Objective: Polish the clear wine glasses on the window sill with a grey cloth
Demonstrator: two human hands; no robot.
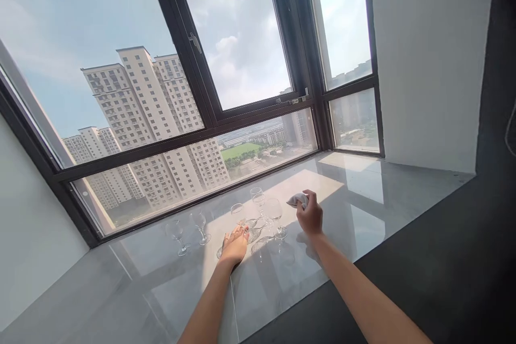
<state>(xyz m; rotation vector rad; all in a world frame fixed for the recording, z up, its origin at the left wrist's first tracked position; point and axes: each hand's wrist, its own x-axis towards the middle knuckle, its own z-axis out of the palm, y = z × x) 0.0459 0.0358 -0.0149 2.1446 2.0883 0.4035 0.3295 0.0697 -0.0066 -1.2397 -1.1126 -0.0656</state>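
My left hand (pixel 235 245) is low over the glossy grey sill, its fingers curled about the lower part of a clear stemmed glass (pixel 237 209). Part of that glass is hidden behind the fingers. Raised above the sill to the right, my right hand (pixel 310 215) grips a bunched grey-white cloth (pixel 297 200). Between the hands stand a larger stemmed glass (pixel 274 210) and a smaller one (pixel 257 197) farther back. Left of my left hand are two more upright stemmed glasses, one nearer (pixel 176 231) and one farther (pixel 199 220).
Dark-framed windows (pixel 258 128) rise behind the sill (pixel 338 220), with a white wall (pixel 431 64) at the right. Sunlight and reflections lie across the sill, making the clear glass outlines faint. A dark area (pixel 435 258) borders the sill's front edge.
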